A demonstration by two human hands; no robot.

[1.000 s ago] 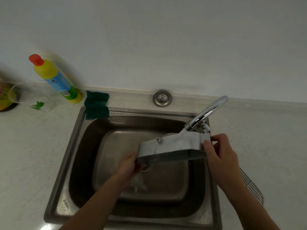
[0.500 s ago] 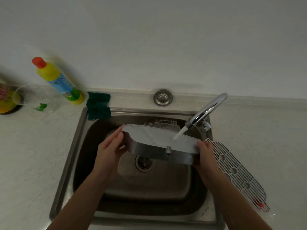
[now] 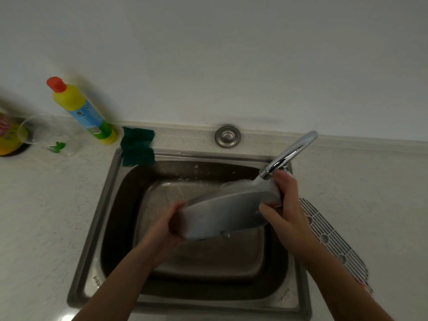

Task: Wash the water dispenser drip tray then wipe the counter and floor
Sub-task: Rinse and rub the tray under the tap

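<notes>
A grey oval drip tray (image 3: 222, 215) hangs tilted over the steel sink (image 3: 108, 205), its underside turned toward me. My left hand (image 3: 170, 224) grips its lower left end. My right hand (image 3: 286, 205) grips its upper right end, thumb across the underside and fingers curled over the rim. The chrome faucet (image 3: 289, 154) runs water onto the tray's upper right end, just beside my right hand. The tray's inside is hidden.
The white slotted grille (image 3: 333, 239) of the tray lies on the counter right of the sink. A green sponge (image 3: 137, 147) drapes over the sink's back left corner. A yellow detergent bottle (image 3: 81, 110), a clear glass (image 3: 46, 133) and a yellow container (image 3: 7, 137) stand at the left by the wall.
The tray has turned from open side up under the stream to tilted with its underside facing me. Both hands shifted their hold, the right end rising toward the spout.
</notes>
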